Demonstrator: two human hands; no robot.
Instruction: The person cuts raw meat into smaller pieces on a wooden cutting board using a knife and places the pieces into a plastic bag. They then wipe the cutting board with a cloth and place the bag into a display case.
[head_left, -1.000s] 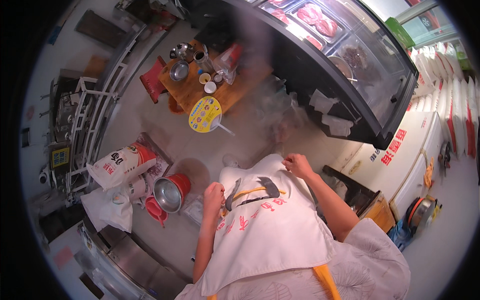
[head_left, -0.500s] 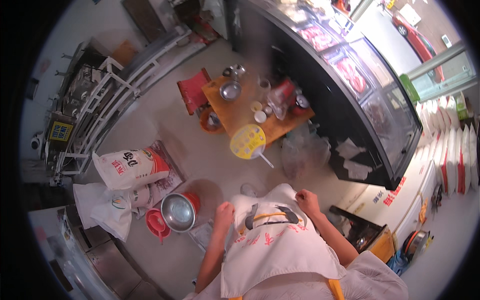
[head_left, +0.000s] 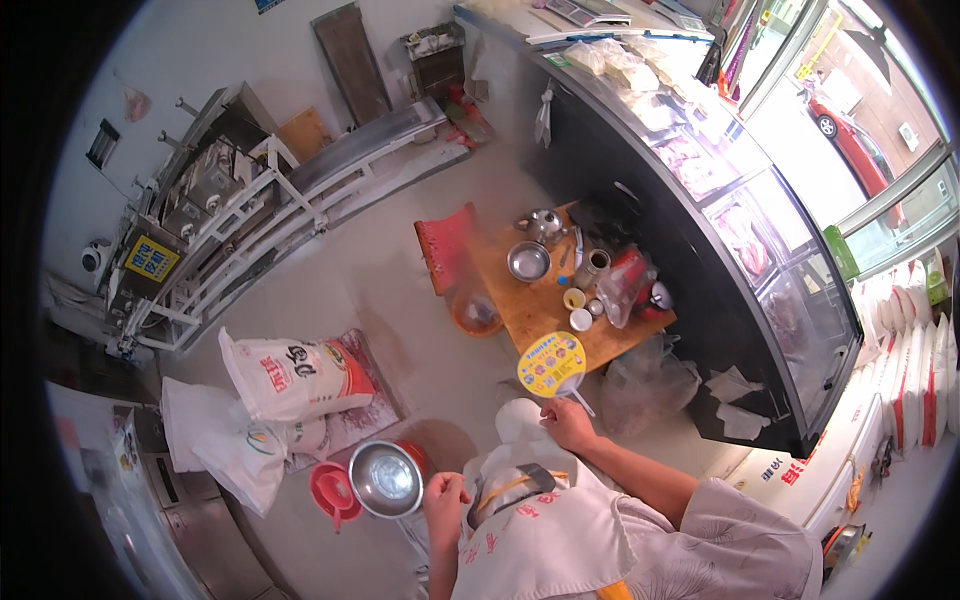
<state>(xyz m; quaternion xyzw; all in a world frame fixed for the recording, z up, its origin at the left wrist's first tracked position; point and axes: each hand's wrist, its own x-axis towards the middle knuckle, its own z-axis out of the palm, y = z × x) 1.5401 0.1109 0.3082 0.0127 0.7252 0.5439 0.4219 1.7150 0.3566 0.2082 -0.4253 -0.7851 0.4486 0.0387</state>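
Observation:
My left hand is closed, with its fingers pinched together by the left edge of my white apron. What it holds, if anything, is hidden. Close to that hand is a shiny steel bowl in or on a red container. My right hand reaches forward past my knee, its fingers curled. I cannot make out anything in them. Just beyond them lies a yellow round hand fan with a white handle, at the near corner of a wooden table.
Steel bowls, a kettle, jars and a red bag crowd the table. A red chair stands behind it. White sacks and a pink basin are at left. A black display counter curves along the right.
My right hand has moved from the apron forward and left toward the fan. My left hand stays near the apron's left edge. The whole view has shifted.

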